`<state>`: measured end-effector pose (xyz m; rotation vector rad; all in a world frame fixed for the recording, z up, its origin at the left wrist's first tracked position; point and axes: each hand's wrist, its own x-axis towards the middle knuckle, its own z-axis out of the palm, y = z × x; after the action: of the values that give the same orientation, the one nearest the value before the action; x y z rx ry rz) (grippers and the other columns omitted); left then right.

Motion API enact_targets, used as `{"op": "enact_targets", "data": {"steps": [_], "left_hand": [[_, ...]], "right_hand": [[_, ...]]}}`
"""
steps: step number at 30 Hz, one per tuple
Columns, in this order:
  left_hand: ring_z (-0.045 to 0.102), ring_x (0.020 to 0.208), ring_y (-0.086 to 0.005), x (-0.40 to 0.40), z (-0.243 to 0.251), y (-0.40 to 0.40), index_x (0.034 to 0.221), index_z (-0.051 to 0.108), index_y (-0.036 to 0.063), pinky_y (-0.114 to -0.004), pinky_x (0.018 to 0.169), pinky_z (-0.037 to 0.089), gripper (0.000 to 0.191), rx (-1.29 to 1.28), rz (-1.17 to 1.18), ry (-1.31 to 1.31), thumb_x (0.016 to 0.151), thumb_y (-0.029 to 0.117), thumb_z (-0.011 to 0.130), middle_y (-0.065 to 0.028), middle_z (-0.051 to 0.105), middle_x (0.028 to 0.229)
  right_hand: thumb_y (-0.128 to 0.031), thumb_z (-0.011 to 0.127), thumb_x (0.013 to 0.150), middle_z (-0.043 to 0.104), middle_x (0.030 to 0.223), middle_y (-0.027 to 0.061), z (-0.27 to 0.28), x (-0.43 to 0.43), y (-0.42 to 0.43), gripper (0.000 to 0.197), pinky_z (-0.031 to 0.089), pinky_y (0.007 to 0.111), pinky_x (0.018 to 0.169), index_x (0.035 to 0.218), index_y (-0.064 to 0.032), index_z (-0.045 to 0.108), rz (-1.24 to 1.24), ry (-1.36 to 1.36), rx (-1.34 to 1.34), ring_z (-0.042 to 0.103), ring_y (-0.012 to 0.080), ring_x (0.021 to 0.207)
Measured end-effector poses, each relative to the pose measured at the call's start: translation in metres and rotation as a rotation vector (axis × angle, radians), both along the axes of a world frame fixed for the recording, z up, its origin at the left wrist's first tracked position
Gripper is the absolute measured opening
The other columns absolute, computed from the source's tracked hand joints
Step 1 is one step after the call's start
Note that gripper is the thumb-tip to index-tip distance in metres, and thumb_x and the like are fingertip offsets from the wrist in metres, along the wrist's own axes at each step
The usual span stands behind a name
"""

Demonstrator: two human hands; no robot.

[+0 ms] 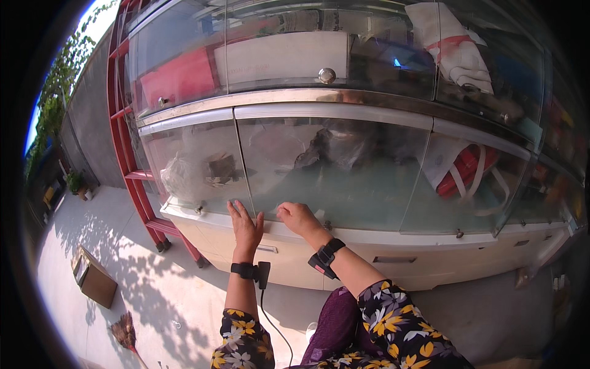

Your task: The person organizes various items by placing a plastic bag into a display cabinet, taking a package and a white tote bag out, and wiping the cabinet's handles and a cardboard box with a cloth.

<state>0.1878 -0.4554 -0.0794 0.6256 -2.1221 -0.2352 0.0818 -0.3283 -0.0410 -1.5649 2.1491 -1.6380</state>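
Note:
My left hand [245, 229] is spread flat at the lower edge of a glass cabinet door [191, 161], thumb apart from the fingers and nothing in it. Just to its right, my right hand [299, 220] is bent with its fingers curled, close to the lower part of the middle glass door [350, 184]. Its palm is hidden, and I see no object in it. Between the hands runs the upright seam of the two doors. A small round knob [327, 225] sits by my right wrist. Behind the left door are a clear plastic bag [177, 177] and a brown box [220, 166].
A red metal ladder [138, 184] leans at the cabinet's left end. On the concrete floor lie a cardboard box [97, 283] and a broom [123, 331]. Drawers with recessed handles [395, 259] line the cabinet base. A cable [265, 306] hangs from my left wristband.

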Motion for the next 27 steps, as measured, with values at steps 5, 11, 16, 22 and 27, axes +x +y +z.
{"op": "enact_targets", "data": {"steps": [5, 11, 16, 22, 27], "left_hand": [[0.03, 0.11, -0.0434, 0.02, 0.011, -0.01, 0.116, 0.032, -0.0076, -0.04, 0.093, 0.027, 0.057, 0.171, -0.05, -0.039, 0.073, 0.022, 0.056, -0.032, 0.023, 0.122], [0.033, 0.108, -0.041, 0.077, -0.012, -0.053, 0.107, 0.045, -0.0023, -0.042, 0.091, 0.029, 0.043, -0.068, 0.292, -0.109, 0.07, 0.017, 0.056, -0.0235, 0.029, 0.122], [0.042, 0.101, -0.0361, 0.097, -0.012, -0.096, 0.111, 0.041, -0.0018, -0.041, 0.082, 0.036, 0.044, 0.087, 0.425, 0.027, 0.071, 0.013, 0.054, -0.0243, 0.037, 0.116], [0.051, 0.083, -0.0328, 0.092, -0.01, -0.128, 0.099, 0.047, 0.0046, -0.039, 0.07, 0.042, 0.031, 0.256, 0.35, 0.003, 0.072, 0.015, 0.057, -0.0155, 0.049, 0.088], [0.05, 0.084, -0.0323, 0.091, 0.001, -0.124, 0.096, 0.048, 0.0056, -0.039, 0.069, 0.042, 0.027, 0.289, 0.379, -0.024, 0.072, 0.013, 0.055, -0.0148, 0.049, 0.089]], "right_hand": [[-0.014, 0.049, 0.075, 0.059, 0.071, 0.0163, -0.009, 0.005, 0.004, 0.018, 0.044, 0.03, 0.06, 0.084, 0.0003, 0.056, -0.02, 0.013, 0.06, 0.058, 0.0244, 0.066], [-0.015, 0.049, 0.075, 0.057, 0.071, 0.0175, -0.009, 0.038, -0.001, 0.019, 0.044, 0.031, 0.059, 0.084, 0.0008, 0.055, 0.099, 0.09, 0.215, 0.057, 0.0269, 0.065], [-0.017, 0.05, 0.074, 0.057, 0.075, 0.02, -0.01, 0.05, -0.015, 0.022, 0.044, 0.032, 0.064, 0.086, 0.0008, 0.055, 0.148, 0.123, 0.259, 0.057, 0.0291, 0.071], [-0.02, 0.05, 0.073, 0.056, 0.086, 0.0213, -0.013, 0.058, -0.033, 0.031, 0.042, 0.036, 0.072, 0.095, 0.0022, 0.052, 0.118, 0.168, 0.259, 0.054, 0.0341, 0.081], [-0.019, 0.05, 0.073, 0.055, 0.087, 0.0217, -0.016, 0.052, -0.035, 0.03, 0.042, 0.037, 0.072, 0.093, 0.003, 0.051, 0.12, 0.149, 0.268, 0.053, 0.0353, 0.082]]}}
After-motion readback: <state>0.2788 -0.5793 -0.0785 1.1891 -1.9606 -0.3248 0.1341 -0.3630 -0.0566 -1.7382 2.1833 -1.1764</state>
